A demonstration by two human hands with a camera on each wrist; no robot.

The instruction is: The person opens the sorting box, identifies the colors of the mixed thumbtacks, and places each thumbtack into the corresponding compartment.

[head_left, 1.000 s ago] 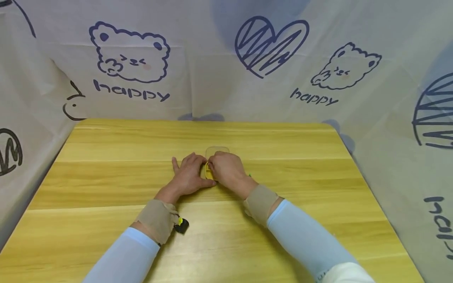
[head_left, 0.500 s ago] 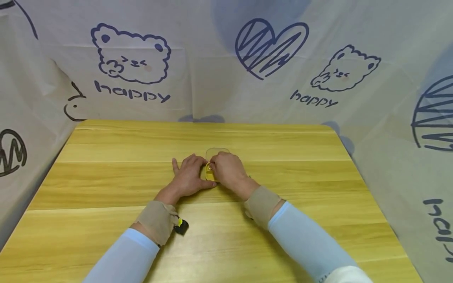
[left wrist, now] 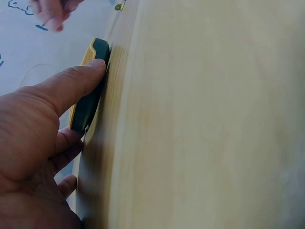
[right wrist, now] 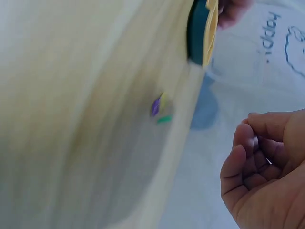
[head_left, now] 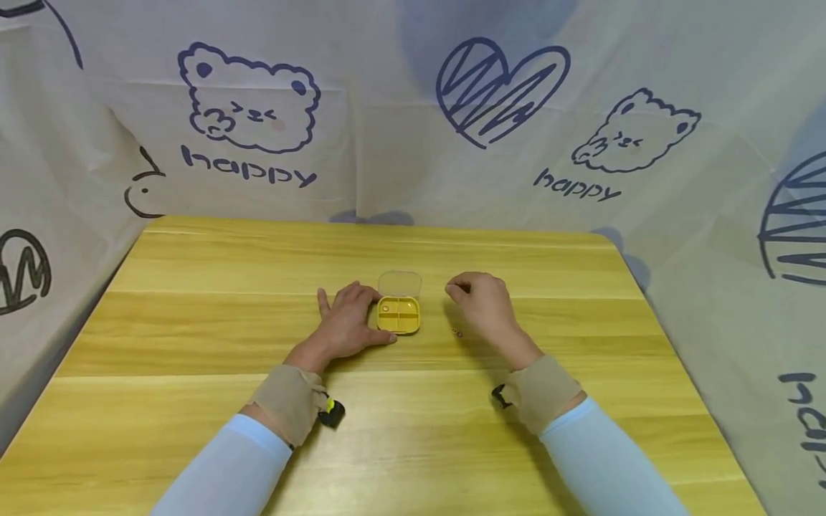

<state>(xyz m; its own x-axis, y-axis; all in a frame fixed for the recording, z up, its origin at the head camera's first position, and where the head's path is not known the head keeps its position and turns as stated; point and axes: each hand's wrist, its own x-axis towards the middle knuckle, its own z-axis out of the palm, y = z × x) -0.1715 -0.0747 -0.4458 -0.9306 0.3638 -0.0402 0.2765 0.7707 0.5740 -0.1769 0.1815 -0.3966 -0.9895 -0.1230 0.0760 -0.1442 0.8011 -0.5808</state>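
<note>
A small yellow pill box (head_left: 398,326) with a dark green underside (left wrist: 90,107) lies on the table, its clear lid (head_left: 400,284) flipped back. Dividers split it into several compartments, and one tiny round piece (head_left: 386,309) sits in the back left one. My left hand (head_left: 345,319) holds the box from the left, thumb along the front side, index finger at the back corner. To the right of the box, my right hand (head_left: 485,304) hovers above the table with curled fingers, thumb tip against the index finger; nothing shows between them. Below it lie small purple (right wrist: 156,107), yellow (right wrist: 163,99) and green (right wrist: 164,119) pieces.
The wood-grain table (head_left: 258,244) spreads out around the box and both hands. White cloth (head_left: 387,158) with drawn bears and a heart hangs behind the table and along its sides.
My right hand has left the pill box and moved right, uncovering the compartments and the small pieces on the table. The left hand keeps its place on the box.
</note>
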